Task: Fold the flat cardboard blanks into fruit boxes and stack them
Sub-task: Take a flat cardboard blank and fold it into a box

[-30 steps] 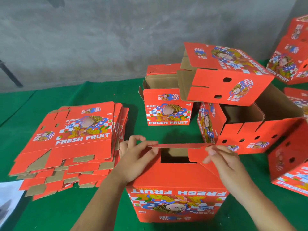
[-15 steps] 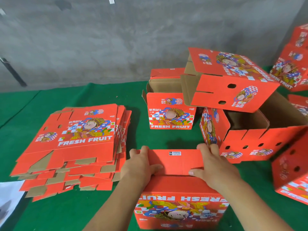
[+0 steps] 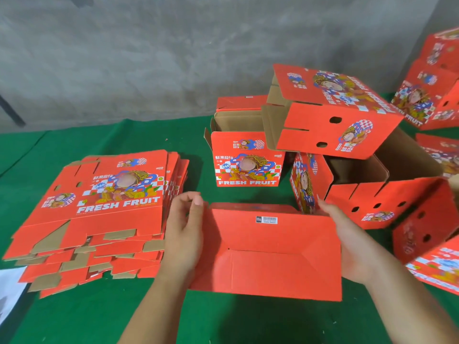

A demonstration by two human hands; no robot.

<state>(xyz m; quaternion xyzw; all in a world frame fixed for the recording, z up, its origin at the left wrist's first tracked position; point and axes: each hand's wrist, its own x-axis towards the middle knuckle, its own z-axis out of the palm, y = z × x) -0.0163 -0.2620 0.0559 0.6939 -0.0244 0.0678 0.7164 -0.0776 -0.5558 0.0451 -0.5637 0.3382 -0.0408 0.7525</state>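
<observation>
A folded red fruit box (image 3: 268, 252) is in front of me with its closed bottom panel and barcode facing up. My left hand (image 3: 183, 234) lies flat against the box's left side, thumb and fingers at the far left corner. My right hand (image 3: 347, 244) presses flat on the box's right side with straight fingers. A stack of flat red blanks (image 3: 99, 214) printed FRESH FRUIT lies to the left. Folded boxes stand behind: an upright open one (image 3: 246, 157), one on its side (image 3: 382, 192), and another (image 3: 330, 112) resting on top of them.
Green cloth (image 3: 74, 319) covers the table, and a grey concrete wall (image 3: 124, 58) rises behind. More folded red boxes pile at the right edge (image 3: 434, 83) and lower right (image 3: 432, 264). A white sheet (image 3: 10, 291) shows at the left edge.
The bottom flaps were pressed shut, then the box tipped so its closed bottom faces me. Both hands slid from the top flaps to the box's left and right sides.
</observation>
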